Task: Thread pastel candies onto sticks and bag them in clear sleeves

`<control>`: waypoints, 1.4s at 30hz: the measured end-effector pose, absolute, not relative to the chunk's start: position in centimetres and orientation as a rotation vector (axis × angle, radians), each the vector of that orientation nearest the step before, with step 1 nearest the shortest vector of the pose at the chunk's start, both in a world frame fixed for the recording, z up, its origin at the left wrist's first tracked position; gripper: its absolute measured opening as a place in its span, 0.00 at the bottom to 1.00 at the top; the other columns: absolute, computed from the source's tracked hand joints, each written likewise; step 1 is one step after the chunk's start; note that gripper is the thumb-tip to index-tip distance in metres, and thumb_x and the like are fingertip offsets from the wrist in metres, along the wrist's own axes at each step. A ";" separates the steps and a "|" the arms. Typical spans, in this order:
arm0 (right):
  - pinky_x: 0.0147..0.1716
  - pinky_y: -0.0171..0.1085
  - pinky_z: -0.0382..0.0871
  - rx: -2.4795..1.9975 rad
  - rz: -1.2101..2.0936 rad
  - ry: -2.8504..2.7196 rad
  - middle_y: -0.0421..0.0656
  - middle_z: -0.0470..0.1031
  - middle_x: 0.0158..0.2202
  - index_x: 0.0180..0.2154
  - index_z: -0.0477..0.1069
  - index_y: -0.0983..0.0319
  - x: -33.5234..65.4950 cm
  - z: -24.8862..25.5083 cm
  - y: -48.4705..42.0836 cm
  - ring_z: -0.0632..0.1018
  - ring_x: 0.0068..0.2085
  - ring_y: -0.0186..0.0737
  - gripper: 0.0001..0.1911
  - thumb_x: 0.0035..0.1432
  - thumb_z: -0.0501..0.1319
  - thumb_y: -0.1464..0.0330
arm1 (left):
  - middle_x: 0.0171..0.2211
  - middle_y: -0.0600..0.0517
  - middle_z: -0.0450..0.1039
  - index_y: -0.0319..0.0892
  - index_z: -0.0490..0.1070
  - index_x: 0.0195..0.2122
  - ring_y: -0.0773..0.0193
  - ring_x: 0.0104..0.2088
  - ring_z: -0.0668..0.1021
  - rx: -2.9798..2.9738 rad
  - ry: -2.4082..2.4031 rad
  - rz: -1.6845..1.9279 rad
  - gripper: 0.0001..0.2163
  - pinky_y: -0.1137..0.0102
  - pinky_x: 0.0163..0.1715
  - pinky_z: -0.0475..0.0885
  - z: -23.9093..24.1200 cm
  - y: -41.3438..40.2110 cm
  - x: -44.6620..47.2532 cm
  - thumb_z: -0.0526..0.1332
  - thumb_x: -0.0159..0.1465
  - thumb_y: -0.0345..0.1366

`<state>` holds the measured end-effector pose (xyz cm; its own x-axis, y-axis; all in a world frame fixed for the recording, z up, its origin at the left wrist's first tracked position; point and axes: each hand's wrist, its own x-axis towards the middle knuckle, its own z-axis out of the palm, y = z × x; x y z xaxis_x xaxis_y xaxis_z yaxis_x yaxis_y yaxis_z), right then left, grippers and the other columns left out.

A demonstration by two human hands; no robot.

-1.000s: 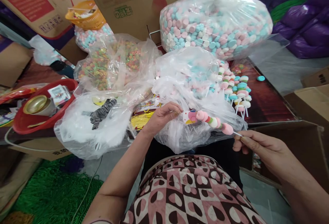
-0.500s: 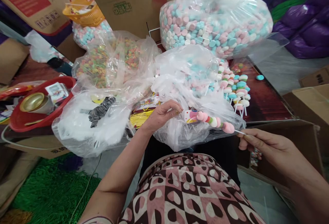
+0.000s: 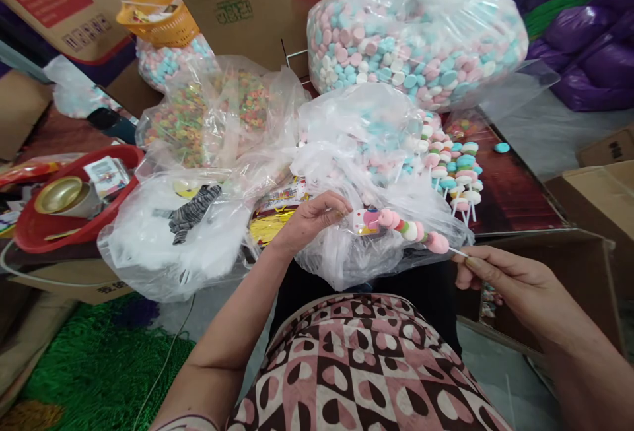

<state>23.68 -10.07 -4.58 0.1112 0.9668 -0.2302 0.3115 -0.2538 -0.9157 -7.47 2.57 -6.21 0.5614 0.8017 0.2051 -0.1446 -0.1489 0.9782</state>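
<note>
My right hand (image 3: 505,279) pinches the white stick of a marshmallow skewer (image 3: 409,230) between thumb and fingers. Pink and white marshmallows with green and red pieces are threaded along it, and it points left. At its far end is a small printed wrapper (image 3: 364,221) with dots and a coloured picture. My left hand (image 3: 321,216) is closed in a pinch at the wrapper's left edge. How far the skewer's tip reaches into the wrapper I cannot tell. Behind both hands lies a crumpled clear bag (image 3: 337,253) over the table's front edge.
Several marshmallow skewers (image 3: 463,173) are piled at the right, near a loose blue marshmallow (image 3: 502,147). A big marshmallow bag (image 3: 416,48) stands behind. Left are a bag of ring candies (image 3: 198,121), yellow twist ties (image 3: 271,225) and a red basin (image 3: 30,226). An open carton (image 3: 559,286) sits lower right.
</note>
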 end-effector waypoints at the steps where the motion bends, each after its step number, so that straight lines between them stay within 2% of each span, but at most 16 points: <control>1: 0.18 0.33 0.60 -1.679 1.155 -1.262 0.43 0.75 0.21 0.31 0.79 0.59 23.6 -4.6 -10.0 0.72 0.23 0.36 0.26 0.47 0.66 0.42 | 0.39 0.50 0.74 0.44 0.77 0.35 0.64 0.43 0.74 1.492 0.584 0.914 0.05 0.68 0.46 0.68 -6.3 2.6 -7.5 0.63 0.64 0.38; 8: 0.18 0.34 0.63 -1.707 1.110 -1.293 0.43 0.76 0.21 0.32 0.80 0.60 24.1 -4.5 -10.1 0.72 0.22 0.36 0.30 0.43 0.67 0.40 | 0.39 0.50 0.74 0.44 0.76 0.35 0.64 0.42 0.75 1.546 0.629 0.901 0.06 0.67 0.46 0.68 -6.1 2.7 -7.5 0.63 0.64 0.40; 13: 0.23 0.35 0.70 -1.720 1.061 -1.271 0.44 0.78 0.22 0.36 0.81 0.61 24.4 -4.9 -10.5 0.75 0.25 0.38 0.30 0.44 0.68 0.42 | 0.38 0.51 0.74 0.44 0.75 0.37 0.64 0.41 0.75 1.714 0.669 0.903 0.06 0.67 0.46 0.69 -5.5 2.6 -7.4 0.61 0.66 0.38; 17: 0.20 0.34 0.65 -1.721 1.009 -1.301 0.45 0.79 0.24 0.38 0.81 0.62 24.7 -5.3 -10.8 0.75 0.25 0.38 0.29 0.47 0.67 0.44 | 0.37 0.50 0.74 0.43 0.75 0.38 0.66 0.40 0.76 1.954 0.656 0.932 0.05 0.69 0.43 0.70 -4.6 2.4 -7.4 0.60 0.67 0.35; 20: 0.19 0.33 0.63 -1.692 1.016 -1.322 0.42 0.75 0.21 0.39 0.80 0.62 24.9 -5.7 -10.8 0.73 0.23 0.36 0.26 0.51 0.66 0.47 | 0.36 0.50 0.75 0.43 0.74 0.37 0.66 0.39 0.76 2.158 0.668 0.966 0.06 0.69 0.40 0.70 -3.7 2.2 -7.2 0.59 0.67 0.35; 25: 0.17 0.34 0.57 -1.670 1.135 -1.322 0.40 0.70 0.17 0.40 0.78 0.63 24.6 -6.1 -10.6 0.66 0.18 0.34 0.27 0.55 0.62 0.46 | 0.35 0.50 0.76 0.43 0.74 0.35 0.64 0.38 0.75 2.443 0.735 0.971 0.08 0.64 0.45 0.67 -2.5 1.7 -6.9 0.57 0.68 0.37; 30: 0.19 0.34 0.57 -1.649 1.191 -1.325 0.39 0.69 0.16 0.35 0.75 0.61 23.8 -5.6 -10.5 0.67 0.19 0.34 0.24 0.56 0.61 0.46 | 0.36 0.50 0.77 0.45 0.74 0.35 0.62 0.38 0.73 2.559 0.856 0.910 0.10 0.62 0.47 0.64 -2.8 1.6 -6.8 0.54 0.69 0.36; 36: 0.22 0.37 0.62 -1.633 1.239 -1.385 0.39 0.69 0.17 0.35 0.76 0.61 23.2 -5.7 -10.4 0.70 0.21 0.36 0.24 0.57 0.61 0.45 | 0.39 0.50 0.76 0.48 0.75 0.36 0.61 0.42 0.75 2.658 0.954 0.913 0.11 0.56 0.58 0.60 -3.3 1.5 -6.7 0.53 0.68 0.32; 42: 0.28 0.36 0.68 -1.464 1.242 -1.253 0.38 0.71 0.19 0.37 0.77 0.60 21.3 -6.9 -10.4 0.75 0.24 0.38 0.16 0.59 0.63 0.54 | 0.48 0.51 0.75 0.50 0.75 0.36 0.57 0.59 0.70 2.791 0.984 1.177 0.08 0.52 0.65 0.51 -2.4 1.6 -6.3 0.58 0.65 0.31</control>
<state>21.33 -10.43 -6.85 0.0168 0.9863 -0.1639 0.1729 -0.1644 -0.9711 -6.28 1.55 -2.45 0.5359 0.5257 0.6606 0.5574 -0.8080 0.1907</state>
